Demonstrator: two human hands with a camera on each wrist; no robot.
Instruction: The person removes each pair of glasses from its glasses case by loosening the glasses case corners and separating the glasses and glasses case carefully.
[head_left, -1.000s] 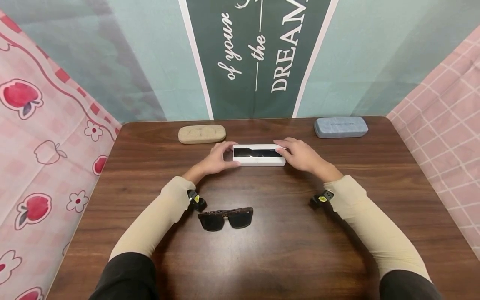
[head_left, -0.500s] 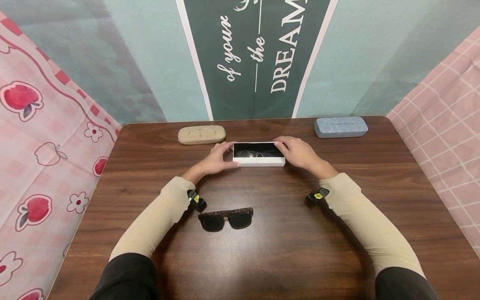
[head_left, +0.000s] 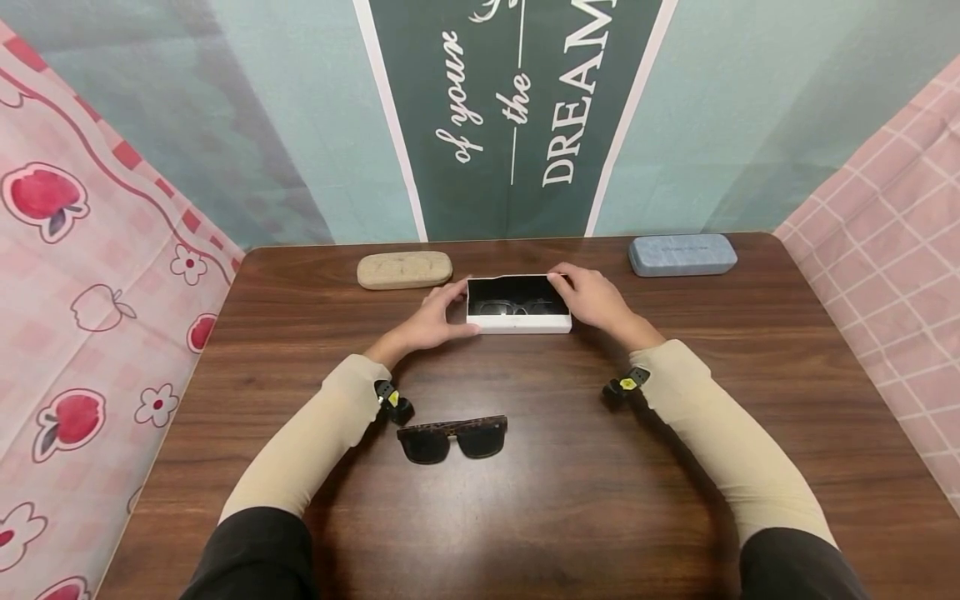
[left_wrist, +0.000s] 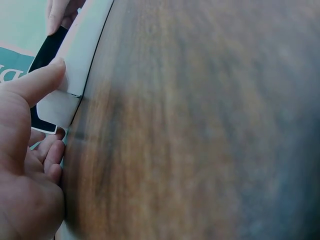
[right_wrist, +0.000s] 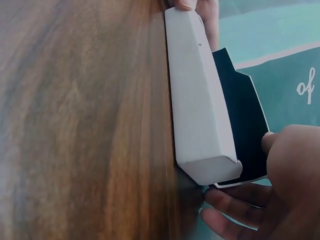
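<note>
And there's the white case [head_left: 519,325] parallel to the far edge of the table [head_left: 555,500], left hand [head_left: 432,319] gripping its left end, right hand [head_left: 597,300] pinching its lid [right_wrist: 245,110].

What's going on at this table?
Someone's left hand grips the left end of a white case, while their right hand pinches its open lid near the right end. A pair of glasses shows inside. Dark sunglasses lie nearer the camera on the table, and a beige case and a blue case sit toward the far edge.
</note>
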